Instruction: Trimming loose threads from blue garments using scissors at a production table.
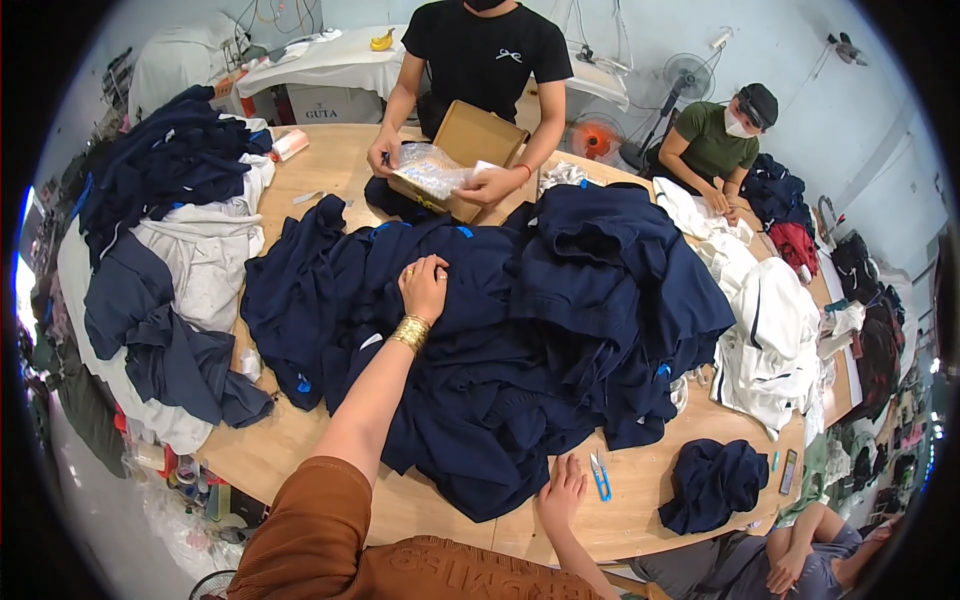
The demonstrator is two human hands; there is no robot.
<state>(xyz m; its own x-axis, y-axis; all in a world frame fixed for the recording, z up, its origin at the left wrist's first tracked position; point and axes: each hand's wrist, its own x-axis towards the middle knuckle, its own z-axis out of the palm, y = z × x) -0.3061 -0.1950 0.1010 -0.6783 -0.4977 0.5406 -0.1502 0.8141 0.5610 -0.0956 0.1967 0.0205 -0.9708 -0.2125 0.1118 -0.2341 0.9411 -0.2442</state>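
While the pile of navy garments (490, 345) sprawled across the middle of the bench (630, 522), its long axis ran from left to right, roughly crosswise to the person's left forearm. The left hand (425, 287) was the nearer of the 2, resting on top of the cloth left of the pile's middle, with most of the heap spreading to its right and toward the body. Its fingers lay close together and slightly bent; whether they pinched any fabric could not be told. The right hand (562, 490) held nothing, its fingers spread on bare wood just beyond the pile's near edge, with blue-handled snips (601, 478) just to its right. The bench top was pale wood, carrying a small navy bundle (714, 485) farther right, white garments (765, 330) beyond the heap's right end and grey garments (165, 330) at the left. Across it, a person in black (490, 60) handled bubble wrap (430, 172) at an open carton (482, 135), before a pale blue wall (810, 60).
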